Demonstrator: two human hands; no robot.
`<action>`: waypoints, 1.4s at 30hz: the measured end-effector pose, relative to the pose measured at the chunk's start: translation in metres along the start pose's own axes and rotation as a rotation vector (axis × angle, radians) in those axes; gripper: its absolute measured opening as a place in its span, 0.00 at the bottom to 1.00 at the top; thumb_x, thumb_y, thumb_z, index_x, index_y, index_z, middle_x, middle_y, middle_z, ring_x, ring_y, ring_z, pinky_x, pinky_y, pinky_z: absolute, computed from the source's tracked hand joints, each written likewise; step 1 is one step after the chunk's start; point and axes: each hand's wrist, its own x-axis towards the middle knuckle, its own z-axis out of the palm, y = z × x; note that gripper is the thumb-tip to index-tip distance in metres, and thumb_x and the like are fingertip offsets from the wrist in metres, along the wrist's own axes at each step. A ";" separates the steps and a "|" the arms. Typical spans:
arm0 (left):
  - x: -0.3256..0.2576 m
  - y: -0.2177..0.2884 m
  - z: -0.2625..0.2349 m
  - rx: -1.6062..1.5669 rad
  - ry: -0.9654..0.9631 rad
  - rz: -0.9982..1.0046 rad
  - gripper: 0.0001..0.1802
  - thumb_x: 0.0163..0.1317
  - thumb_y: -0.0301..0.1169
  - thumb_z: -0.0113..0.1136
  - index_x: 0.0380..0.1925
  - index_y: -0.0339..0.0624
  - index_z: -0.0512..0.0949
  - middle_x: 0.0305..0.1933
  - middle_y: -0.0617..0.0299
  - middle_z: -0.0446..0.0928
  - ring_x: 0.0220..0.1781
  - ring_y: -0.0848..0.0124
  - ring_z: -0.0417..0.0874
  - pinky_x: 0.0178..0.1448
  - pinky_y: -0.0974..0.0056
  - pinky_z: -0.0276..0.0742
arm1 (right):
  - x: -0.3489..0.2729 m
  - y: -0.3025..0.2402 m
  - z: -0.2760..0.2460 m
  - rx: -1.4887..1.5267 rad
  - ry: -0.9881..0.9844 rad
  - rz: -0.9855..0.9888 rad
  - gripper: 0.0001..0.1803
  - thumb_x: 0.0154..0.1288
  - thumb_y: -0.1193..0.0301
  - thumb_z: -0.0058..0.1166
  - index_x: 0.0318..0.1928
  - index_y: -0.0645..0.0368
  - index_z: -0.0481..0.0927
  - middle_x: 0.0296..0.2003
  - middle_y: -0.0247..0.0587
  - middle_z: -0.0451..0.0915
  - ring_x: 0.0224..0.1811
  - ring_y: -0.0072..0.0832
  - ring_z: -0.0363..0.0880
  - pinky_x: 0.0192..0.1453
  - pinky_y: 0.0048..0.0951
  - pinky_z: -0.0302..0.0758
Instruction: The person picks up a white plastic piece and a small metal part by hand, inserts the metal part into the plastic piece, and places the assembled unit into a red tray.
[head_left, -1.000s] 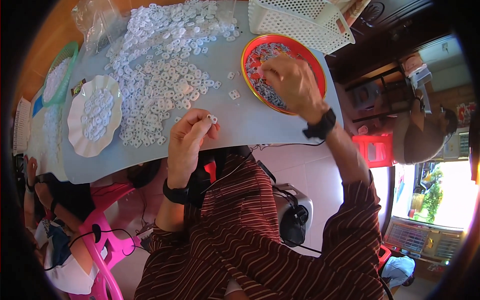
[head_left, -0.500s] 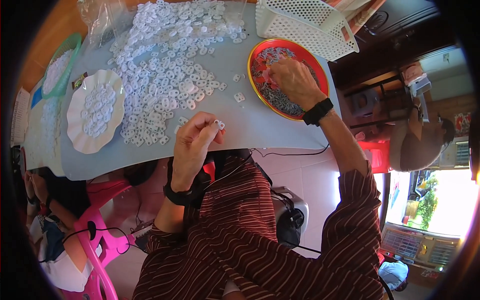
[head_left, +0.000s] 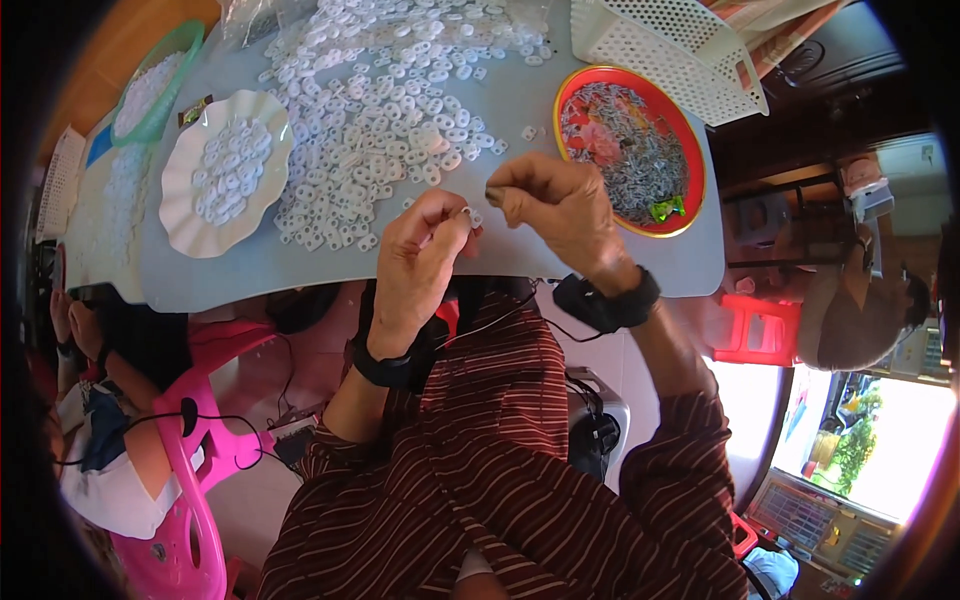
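Near the table's front edge, my left hand (head_left: 422, 262) pinches a small white plastic piece with holes (head_left: 474, 216) between thumb and fingertips. Just to its right, my right hand (head_left: 562, 208) has thumb and fingers pressed together, turned toward that piece. Whatever lies between those fingertips is too small to make out. Beyond the right hand is a red bowl with a gold rim (head_left: 684, 150), holding many thin grey metal pieces (head_left: 645, 170) like small screws or nails. A heap of similar white pieces (head_left: 380, 125) spreads over the table behind my hands.
A scalloped white plate (head_left: 180, 205) with white pieces stands at left, a green basket (head_left: 187, 62) beyond it. A white perforated basket (head_left: 660, 50) is at the back right. A person sits by a pink chair (head_left: 190, 500) at left; another person (head_left: 850, 310) is at far right.
My right hand has come out of the red bowl and moved left, close to my left hand. The left hand still pinches the white piece. The whole view has shifted slightly.
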 end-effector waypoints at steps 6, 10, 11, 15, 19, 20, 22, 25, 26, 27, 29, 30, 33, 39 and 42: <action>-0.004 -0.002 -0.001 0.129 -0.023 0.031 0.05 0.62 0.27 0.50 0.30 0.37 0.72 0.19 0.70 0.67 0.22 0.84 0.62 0.25 0.75 0.58 | -0.011 0.017 0.022 0.164 0.093 -0.009 0.06 0.64 0.77 0.55 0.41 0.63 0.79 0.32 0.32 0.79 0.35 0.15 0.75 0.40 0.19 0.74; -0.004 -0.008 -0.001 0.149 0.006 0.053 0.05 0.62 0.26 0.51 0.29 0.37 0.71 0.18 0.70 0.65 0.21 0.84 0.60 0.24 0.75 0.56 | -0.013 0.022 0.022 0.270 0.090 -0.055 0.10 0.63 0.79 0.54 0.45 0.62 0.76 0.36 0.33 0.79 0.38 0.16 0.76 0.44 0.20 0.75; -0.004 -0.007 -0.001 0.151 0.006 0.050 0.05 0.62 0.26 0.51 0.29 0.37 0.71 0.18 0.70 0.65 0.21 0.84 0.60 0.24 0.75 0.56 | -0.014 0.022 0.022 0.272 0.091 -0.053 0.10 0.63 0.79 0.54 0.45 0.62 0.76 0.36 0.33 0.79 0.38 0.16 0.76 0.44 0.20 0.75; -0.004 -0.004 0.001 0.127 0.017 0.028 0.04 0.61 0.26 0.52 0.28 0.37 0.71 0.18 0.71 0.64 0.20 0.84 0.60 0.23 0.75 0.55 | -0.015 0.021 0.025 0.275 0.089 -0.061 0.11 0.63 0.78 0.56 0.46 0.62 0.75 0.36 0.34 0.78 0.39 0.17 0.76 0.46 0.21 0.75; -0.004 -0.007 0.000 0.171 0.014 0.067 0.04 0.60 0.25 0.52 0.29 0.37 0.71 0.18 0.71 0.64 0.20 0.84 0.59 0.23 0.75 0.55 | -0.015 0.023 0.025 0.240 0.093 -0.070 0.11 0.62 0.79 0.57 0.46 0.62 0.75 0.36 0.35 0.79 0.40 0.18 0.77 0.47 0.21 0.75; -0.004 -0.008 0.000 0.171 0.016 0.066 0.04 0.60 0.25 0.52 0.29 0.37 0.71 0.18 0.71 0.64 0.20 0.84 0.59 0.23 0.75 0.55 | -0.015 0.023 0.025 0.240 0.091 -0.069 0.11 0.62 0.79 0.57 0.46 0.62 0.75 0.36 0.35 0.79 0.40 0.18 0.77 0.47 0.21 0.75; -0.004 -0.011 0.000 0.170 0.026 0.087 0.04 0.60 0.25 0.53 0.29 0.37 0.71 0.18 0.71 0.64 0.21 0.84 0.59 0.23 0.75 0.55 | -0.015 0.023 0.026 0.263 0.094 -0.073 0.12 0.61 0.79 0.57 0.46 0.62 0.75 0.36 0.35 0.79 0.40 0.18 0.77 0.46 0.21 0.75; -0.004 -0.008 0.000 0.179 0.020 0.080 0.04 0.60 0.25 0.53 0.29 0.37 0.71 0.18 0.70 0.64 0.21 0.84 0.60 0.23 0.75 0.55 | -0.016 0.025 0.026 0.276 0.107 -0.106 0.12 0.61 0.80 0.57 0.45 0.62 0.75 0.36 0.35 0.79 0.40 0.17 0.77 0.46 0.21 0.75; -0.004 -0.009 0.000 0.178 0.020 0.079 0.04 0.60 0.25 0.53 0.29 0.37 0.71 0.18 0.70 0.64 0.21 0.84 0.60 0.23 0.75 0.55 | -0.016 0.027 0.026 0.277 0.107 -0.105 0.12 0.61 0.80 0.57 0.45 0.62 0.75 0.36 0.35 0.79 0.40 0.17 0.77 0.46 0.21 0.75; -0.004 -0.009 0.000 0.185 0.016 0.079 0.04 0.60 0.26 0.53 0.29 0.37 0.71 0.18 0.70 0.64 0.21 0.84 0.61 0.23 0.75 0.56 | -0.015 0.028 0.026 0.262 0.110 -0.123 0.12 0.61 0.80 0.57 0.45 0.62 0.75 0.36 0.35 0.79 0.40 0.17 0.77 0.46 0.21 0.75; -0.005 -0.009 0.001 0.194 0.014 0.079 0.04 0.60 0.26 0.53 0.29 0.37 0.70 0.18 0.70 0.64 0.21 0.84 0.61 0.23 0.75 0.56 | -0.016 0.030 0.027 0.250 0.110 -0.140 0.12 0.61 0.81 0.57 0.45 0.62 0.75 0.35 0.35 0.78 0.40 0.18 0.77 0.46 0.21 0.75; -0.005 -0.008 0.001 0.199 0.019 0.079 0.05 0.61 0.26 0.53 0.29 0.37 0.70 0.18 0.70 0.64 0.21 0.84 0.61 0.23 0.74 0.56 | -0.016 0.029 0.027 0.237 0.106 -0.131 0.12 0.61 0.81 0.57 0.45 0.62 0.75 0.35 0.34 0.78 0.40 0.18 0.77 0.46 0.20 0.75; -0.005 -0.008 0.001 0.227 0.021 0.086 0.05 0.61 0.26 0.53 0.29 0.36 0.70 0.18 0.70 0.64 0.21 0.83 0.62 0.23 0.74 0.56 | -0.016 0.031 0.026 0.217 0.093 -0.146 0.12 0.61 0.81 0.56 0.46 0.62 0.75 0.36 0.34 0.78 0.40 0.18 0.77 0.46 0.20 0.75; -0.005 -0.008 0.000 0.243 0.012 0.118 0.05 0.61 0.26 0.53 0.29 0.36 0.70 0.19 0.68 0.65 0.21 0.82 0.61 0.24 0.74 0.57 | -0.017 0.023 0.027 0.196 0.097 -0.106 0.07 0.62 0.79 0.56 0.41 0.63 0.77 0.32 0.32 0.79 0.36 0.16 0.76 0.43 0.19 0.75; -0.005 -0.009 -0.005 0.232 -0.018 0.108 0.06 0.60 0.27 0.53 0.30 0.36 0.70 0.19 0.67 0.65 0.21 0.81 0.61 0.24 0.73 0.57 | -0.017 0.022 0.025 0.123 0.082 -0.097 0.04 0.62 0.78 0.57 0.37 0.64 0.79 0.30 0.31 0.80 0.33 0.16 0.75 0.40 0.19 0.74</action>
